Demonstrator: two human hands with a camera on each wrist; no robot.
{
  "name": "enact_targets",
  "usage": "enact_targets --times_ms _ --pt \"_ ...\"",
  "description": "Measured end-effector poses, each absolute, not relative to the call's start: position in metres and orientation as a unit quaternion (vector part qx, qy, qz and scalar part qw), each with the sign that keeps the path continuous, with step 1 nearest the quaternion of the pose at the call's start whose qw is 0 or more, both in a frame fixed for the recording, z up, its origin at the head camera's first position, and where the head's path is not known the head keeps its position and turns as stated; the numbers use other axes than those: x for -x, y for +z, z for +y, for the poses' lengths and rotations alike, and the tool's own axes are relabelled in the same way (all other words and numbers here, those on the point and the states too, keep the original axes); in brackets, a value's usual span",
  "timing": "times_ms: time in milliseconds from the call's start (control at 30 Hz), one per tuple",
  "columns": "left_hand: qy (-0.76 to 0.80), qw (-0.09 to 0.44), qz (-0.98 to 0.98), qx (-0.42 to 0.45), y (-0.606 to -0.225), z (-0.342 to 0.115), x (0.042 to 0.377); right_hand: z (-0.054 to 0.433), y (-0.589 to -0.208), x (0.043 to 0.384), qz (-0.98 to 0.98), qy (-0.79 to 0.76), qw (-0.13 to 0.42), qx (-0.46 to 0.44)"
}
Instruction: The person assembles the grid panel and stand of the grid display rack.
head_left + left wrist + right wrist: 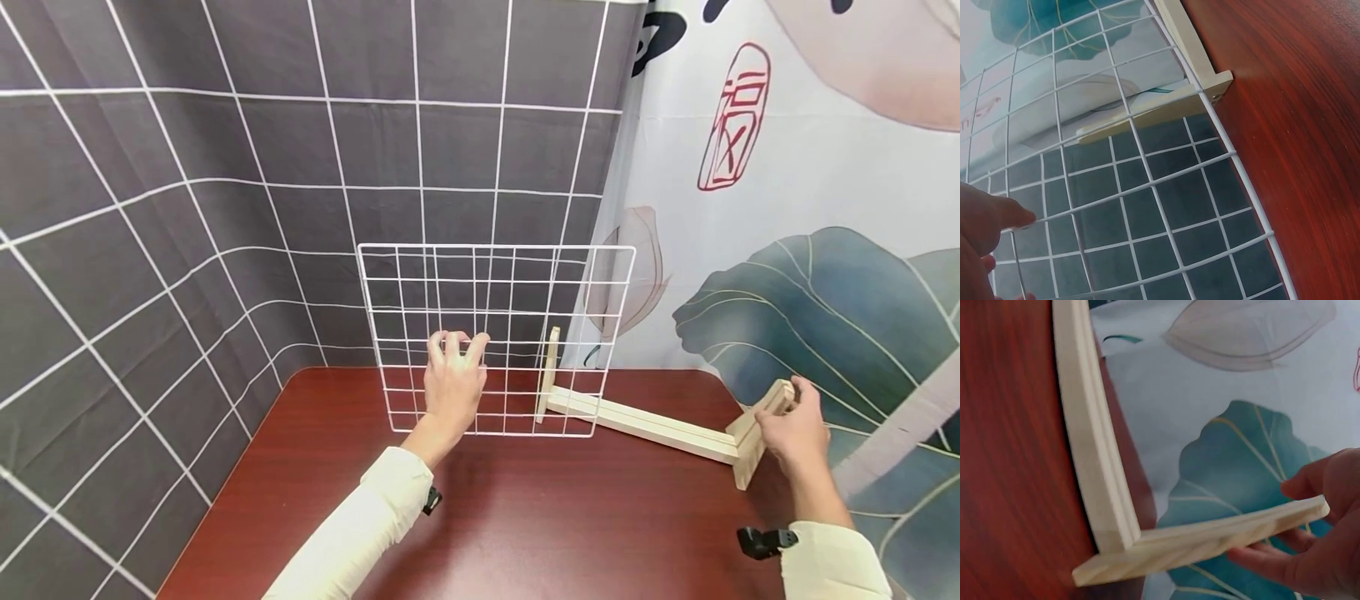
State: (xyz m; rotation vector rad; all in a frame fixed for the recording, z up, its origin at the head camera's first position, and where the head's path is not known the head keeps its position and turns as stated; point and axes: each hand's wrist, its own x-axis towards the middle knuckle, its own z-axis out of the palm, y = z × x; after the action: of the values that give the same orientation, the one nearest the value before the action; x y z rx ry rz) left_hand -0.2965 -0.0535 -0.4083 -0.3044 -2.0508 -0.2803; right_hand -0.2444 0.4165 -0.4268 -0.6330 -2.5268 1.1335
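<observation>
Where right fingers (1263,562) grip the stand (643,423), the tabletop (1139,481) ends nearby

The table (585,508) is red-brown, dark-streaked; the wooden stand (647,424) near its far right corner, pale yellow; the wire grid (511,312), plain white. Past the far edge — grey cloth (375,142) checked in white, and white cloth (663,158) with gold-veined teal leaves (821,325) and a red seal (735,117).

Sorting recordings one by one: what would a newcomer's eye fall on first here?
First, the white rectangular wire grid, held by the left grip near the middle of the head view. Then the long pale wooden stand, partly behind the grid, its right end in the right grip. At right, a large blue-green leaf printed on white fabric also stands out.
</observation>
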Motion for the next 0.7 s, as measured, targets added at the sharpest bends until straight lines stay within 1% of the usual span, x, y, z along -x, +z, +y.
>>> enact_targets --times_ms 133,433,700 --pt "-0.113 0.503 -0.848 0.123 -0.407 -0.054 0.297 0.424 -0.437 0.244 -0.881 0.382 0.178 0.215" --pt "-0.112 0.488 -0.856 0.124 -0.410 -0.054 0.294 0.432 -0.455 0.242 -0.891 0.362 0.191 0.195" --pt "-0.102 0.493 -0.854 0.126 -0.409 -0.056 0.295 0.434 -0.463 0.246 -0.898 0.344 0.217 0.167"
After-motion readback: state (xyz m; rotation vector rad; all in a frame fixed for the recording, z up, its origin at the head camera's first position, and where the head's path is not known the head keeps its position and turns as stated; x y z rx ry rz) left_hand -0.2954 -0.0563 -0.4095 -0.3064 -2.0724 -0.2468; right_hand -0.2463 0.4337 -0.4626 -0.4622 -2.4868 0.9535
